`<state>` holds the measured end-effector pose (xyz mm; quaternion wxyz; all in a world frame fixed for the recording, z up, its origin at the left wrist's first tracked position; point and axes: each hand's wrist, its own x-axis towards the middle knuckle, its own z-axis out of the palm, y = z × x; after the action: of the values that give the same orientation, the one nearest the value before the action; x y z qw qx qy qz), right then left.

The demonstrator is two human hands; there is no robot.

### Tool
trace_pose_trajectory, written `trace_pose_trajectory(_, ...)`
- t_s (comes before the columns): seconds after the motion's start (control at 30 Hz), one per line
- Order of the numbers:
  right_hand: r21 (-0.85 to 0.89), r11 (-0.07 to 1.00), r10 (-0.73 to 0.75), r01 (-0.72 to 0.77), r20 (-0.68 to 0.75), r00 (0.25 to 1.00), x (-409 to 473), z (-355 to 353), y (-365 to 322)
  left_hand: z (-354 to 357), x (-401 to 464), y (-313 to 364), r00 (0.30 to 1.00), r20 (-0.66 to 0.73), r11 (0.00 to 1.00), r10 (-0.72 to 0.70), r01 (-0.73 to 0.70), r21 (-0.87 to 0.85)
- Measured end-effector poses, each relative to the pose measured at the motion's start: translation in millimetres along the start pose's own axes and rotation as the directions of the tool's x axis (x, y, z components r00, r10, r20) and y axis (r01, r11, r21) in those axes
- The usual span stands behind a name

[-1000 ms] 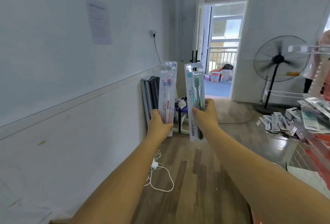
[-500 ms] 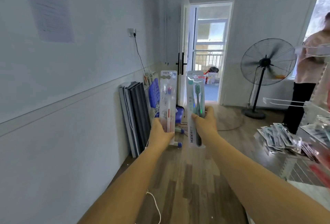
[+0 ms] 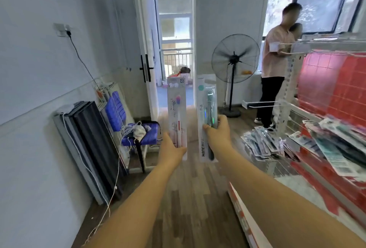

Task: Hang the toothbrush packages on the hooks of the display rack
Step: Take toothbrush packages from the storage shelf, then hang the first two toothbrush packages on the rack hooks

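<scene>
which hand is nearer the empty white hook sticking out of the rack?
Right. The right hand sits just left of and below the hook; the left hand is further left, beyond the right one.

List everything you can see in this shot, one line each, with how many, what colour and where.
pink toothbrush package: 1, white and pink, upright in the left hand
green toothbrush package: 1, white and teal, upright in the right hand
loose toothbrush packages: a pile, mixed, on the rack shelf at right
display rack: 1, red panel, white frame, right
hook: 1, white, bare, sticking out of the rack
fan: 1, black, by the doorway
chair: 1, blue, left wall
bystander: 1, pink shirt, behind the rack
left hand: holds the pink package
right hand: holds the green package
</scene>
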<state>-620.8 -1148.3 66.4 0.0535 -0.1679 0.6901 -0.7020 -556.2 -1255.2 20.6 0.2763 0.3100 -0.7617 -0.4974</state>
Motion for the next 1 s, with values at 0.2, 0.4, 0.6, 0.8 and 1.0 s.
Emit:
trace_pose_trajectory(0.2,-0.081,0.997,-0.002,-0.013,-0.179,0.984,37,-58,25,80,19,7,0.978,0.210,0.998,0.021,-0.007,-0.066)
trace_pose_trajectory(0.4,-0.114,0.993,-0.024,-0.016,-0.336,0.942,68,-122,57,168,40,11,0.915,0.382,0.990,0.125,-0.092,-0.104)
trace_pose_trajectory(0.6,-0.228,0.974,-0.111,-0.007,-0.500,0.859,79,-190,88,264,50,23,0.818,0.483,0.950,0.311,-0.251,-0.186)
trace_pose_trajectory(0.8,-0.247,0.969,-0.156,-0.011,-0.647,0.746,74,-247,108,338,25,30,0.680,0.587,0.897,0.439,-0.297,-0.327)
trace_pose_trajectory(1.0,-0.254,0.967,-0.203,0.018,-0.726,0.657,70,-282,103,381,0,46,0.549,0.675,0.869,0.493,-0.270,-0.416)
